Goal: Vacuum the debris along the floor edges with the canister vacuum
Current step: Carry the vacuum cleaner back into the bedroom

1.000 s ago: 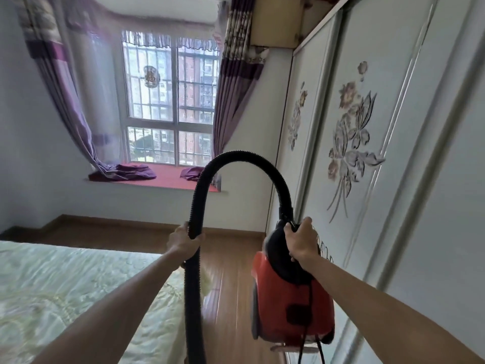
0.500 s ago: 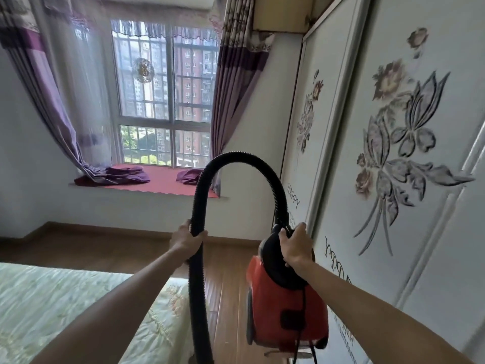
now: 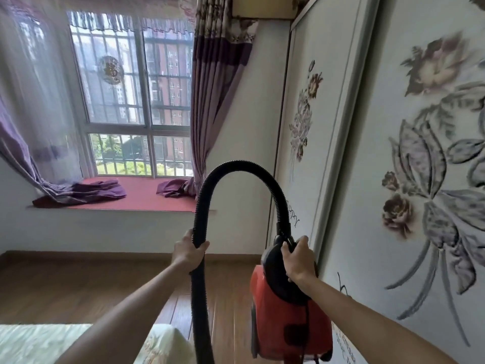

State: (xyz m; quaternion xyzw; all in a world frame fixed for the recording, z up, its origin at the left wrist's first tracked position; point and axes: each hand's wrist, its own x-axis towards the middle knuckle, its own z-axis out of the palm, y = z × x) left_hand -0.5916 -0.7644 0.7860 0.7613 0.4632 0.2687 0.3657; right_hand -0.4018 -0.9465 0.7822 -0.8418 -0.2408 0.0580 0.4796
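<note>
I've walked on toward the window (image 3: 131, 88) in the last second. The quilted bed (image 3: 52, 342) has slid into the lower left corner, and the flowered wardrobe door (image 3: 367, 179) now fills the right side. My grips haven't changed: my left hand (image 3: 187, 254) has its fingers wrapped round the ribbed black hose (image 3: 236, 166) at centre, and my right hand (image 3: 299, 261) curls over the handle of the vacuum (image 3: 283, 319). It's a glossy red plastic body with a black top, hanging lower centre-right, seemingly clear of the wood-plank floor (image 3: 78, 285). I'd say no cleaning yet — just carrying it toward the skirting board (image 3: 105, 254). The nozzle is below the frame.
</note>
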